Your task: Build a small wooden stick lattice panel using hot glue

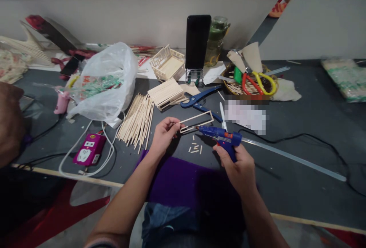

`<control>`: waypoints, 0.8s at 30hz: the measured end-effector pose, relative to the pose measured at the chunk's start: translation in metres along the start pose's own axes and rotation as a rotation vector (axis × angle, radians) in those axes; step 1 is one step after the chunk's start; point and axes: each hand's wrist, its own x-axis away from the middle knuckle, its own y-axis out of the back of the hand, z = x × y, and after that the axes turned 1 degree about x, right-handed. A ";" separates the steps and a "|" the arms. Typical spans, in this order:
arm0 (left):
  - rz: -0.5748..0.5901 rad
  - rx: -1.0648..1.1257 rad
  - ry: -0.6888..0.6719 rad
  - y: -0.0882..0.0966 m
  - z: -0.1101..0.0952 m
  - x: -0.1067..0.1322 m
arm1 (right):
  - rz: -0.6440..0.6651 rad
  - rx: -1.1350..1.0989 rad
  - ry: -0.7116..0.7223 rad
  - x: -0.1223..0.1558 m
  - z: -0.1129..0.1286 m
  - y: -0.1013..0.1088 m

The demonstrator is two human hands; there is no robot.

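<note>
Between the fingers of my left hand (166, 135) is one end of a narrow rectangular frame of thin wooden sticks (197, 116), held above the table. My right hand (238, 164) is wrapped round the handle of a blue glue gun (221, 135). The gun's nozzle points left, at the frame's near side close to my left fingers; whether it touches the wood I cannot tell. A long clear glue stick (294, 159) sticks out of the gun's back. Below the frame lie several short stick pieces (195, 148).
Loose wooden sticks (137, 120), a stack of sticks (166, 92) and blue cutters (200, 101) lie beyond my hands. A phone (198, 42) stands upright behind them. At left are a plastic bag (114, 68) and a purple power socket (90, 148); at right, a basket (243, 97) with scissors.
</note>
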 end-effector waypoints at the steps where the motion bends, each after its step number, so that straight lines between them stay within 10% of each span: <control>1: 0.001 0.008 0.007 0.000 0.000 0.000 | 0.001 0.003 -0.002 0.000 0.000 -0.001; 24: 0.059 0.116 0.047 0.002 0.000 0.000 | 0.075 0.024 -0.063 -0.006 0.003 -0.005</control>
